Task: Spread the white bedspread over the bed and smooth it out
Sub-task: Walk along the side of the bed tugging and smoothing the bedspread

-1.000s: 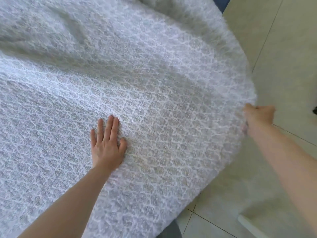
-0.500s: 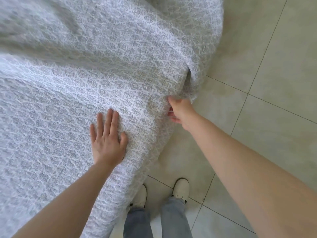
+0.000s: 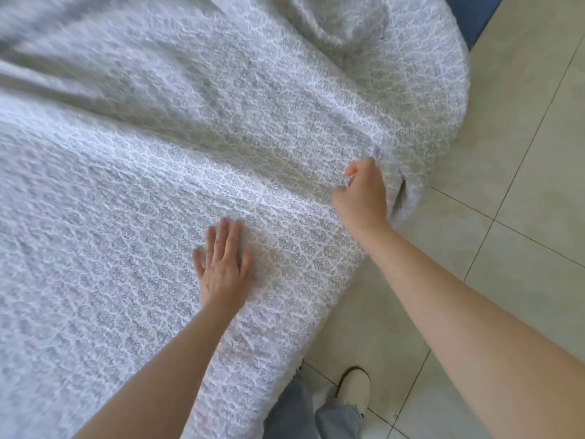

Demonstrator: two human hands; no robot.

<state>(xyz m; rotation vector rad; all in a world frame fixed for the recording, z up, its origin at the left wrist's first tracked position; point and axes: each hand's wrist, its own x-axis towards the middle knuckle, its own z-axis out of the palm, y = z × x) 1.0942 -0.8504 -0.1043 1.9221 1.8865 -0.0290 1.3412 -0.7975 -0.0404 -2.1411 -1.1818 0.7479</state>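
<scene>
I see the white bedspread [image 3: 196,153], grey floral pattern, draped over the bed; broad folds toward the far side, right corner bunched and hanging off the edge near the floor.

The picture is bright with soft daylight. Far from the left hand [image 3: 223,274], the top left of the white bedspread [image 3: 133,160] looks smeared and blurry. Near that hand the pattern is sharper. Soft grey shadows sit in the folds above it. The floor tiles [image 3: 522,147] curve at the edge.
</scene>
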